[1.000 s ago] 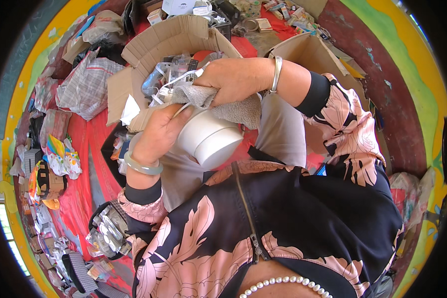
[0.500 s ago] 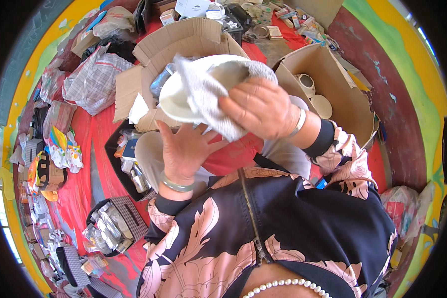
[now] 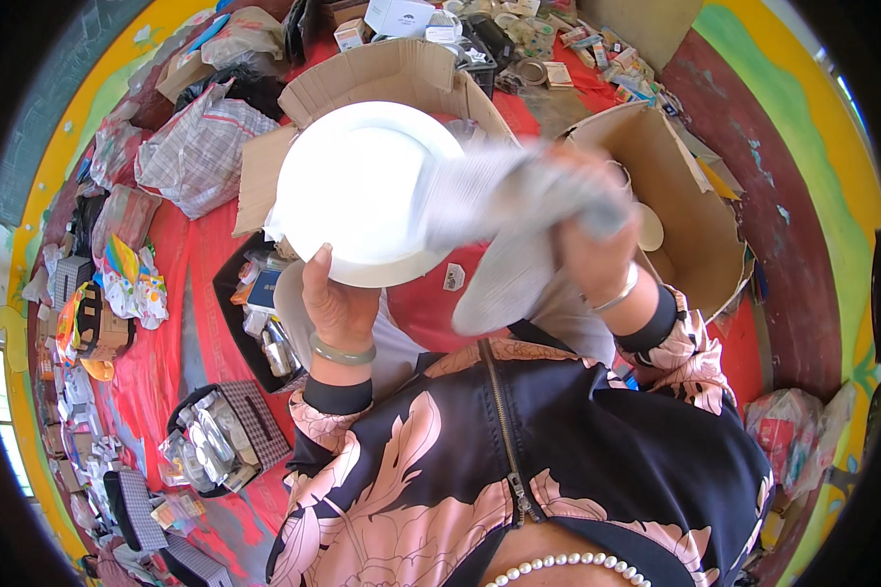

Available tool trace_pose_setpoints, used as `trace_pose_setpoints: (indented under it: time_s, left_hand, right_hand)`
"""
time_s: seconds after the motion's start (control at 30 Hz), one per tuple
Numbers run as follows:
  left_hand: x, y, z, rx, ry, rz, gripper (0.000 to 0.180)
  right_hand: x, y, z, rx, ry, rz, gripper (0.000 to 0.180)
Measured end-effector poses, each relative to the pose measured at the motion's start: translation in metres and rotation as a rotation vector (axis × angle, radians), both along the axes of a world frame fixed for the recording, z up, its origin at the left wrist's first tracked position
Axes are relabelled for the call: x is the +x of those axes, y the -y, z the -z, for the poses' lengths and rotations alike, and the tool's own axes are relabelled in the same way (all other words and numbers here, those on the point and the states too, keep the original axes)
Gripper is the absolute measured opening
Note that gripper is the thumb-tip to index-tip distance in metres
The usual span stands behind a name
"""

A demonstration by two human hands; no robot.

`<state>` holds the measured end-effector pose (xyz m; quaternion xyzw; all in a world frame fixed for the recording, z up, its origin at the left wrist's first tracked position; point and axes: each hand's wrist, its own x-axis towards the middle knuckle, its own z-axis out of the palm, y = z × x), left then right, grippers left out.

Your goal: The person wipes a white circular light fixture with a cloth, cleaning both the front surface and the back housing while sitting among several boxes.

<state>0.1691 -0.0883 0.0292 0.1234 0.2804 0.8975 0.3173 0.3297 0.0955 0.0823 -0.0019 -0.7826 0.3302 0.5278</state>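
Note:
A round white plate (image 3: 352, 186) with a broad rim is held up over a cardboard box, its bright face toward me. My left hand (image 3: 341, 308) grips its near edge, thumb on the rim and the other fingers hidden beneath. To the right, my right hand (image 3: 602, 245) is closed on a grey-white cloth (image 3: 489, 196). The cloth is smeared by motion, one end by the plate's right side and another hanging down. Whether the cloth touches the plate I cannot tell.
Behind the plate stands an open cardboard box (image 3: 377, 76). Another box (image 3: 700, 210) at the right holds white crockery. A black bin (image 3: 240, 338) and a checked basket (image 3: 264, 421) of small goods stand left. Bags (image 3: 201, 152) and packages line the red-covered floor (image 3: 191, 284).
The plate has tilted to show its full face, and my left hand has closed on its near rim. My right hand has swung the cloth off to the right.

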Motion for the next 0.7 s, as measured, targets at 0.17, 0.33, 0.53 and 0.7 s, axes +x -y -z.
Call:
trace_pose_setpoints:
  time_s: [0.17, 0.33, 0.53, 0.7]
  left_hand:
    - [0.001, 0.003, 0.016, -0.010, 0.010, 0.114, 0.063]
    - [0.018, -0.003, 0.012, -0.074, -0.064, 0.182, 0.064]
    - [0.024, -0.006, -0.006, -0.127, -0.176, 0.245, 0.064]
    - [0.015, -0.003, 0.008, -0.228, -0.136, 0.315, 0.067]
  right_hand:
    - [-0.009, -0.035, -0.017, 0.522, 0.141, 0.597, 0.043]
    - [-0.079, -0.016, -0.003, -0.340, 0.155, 0.004, 0.021]
    - [-0.098, 0.007, 0.028, 0.106, 0.362, 0.111, 0.049]
    - [-0.080, 0.032, 0.007, 0.337, 0.308, -0.343, 0.057]
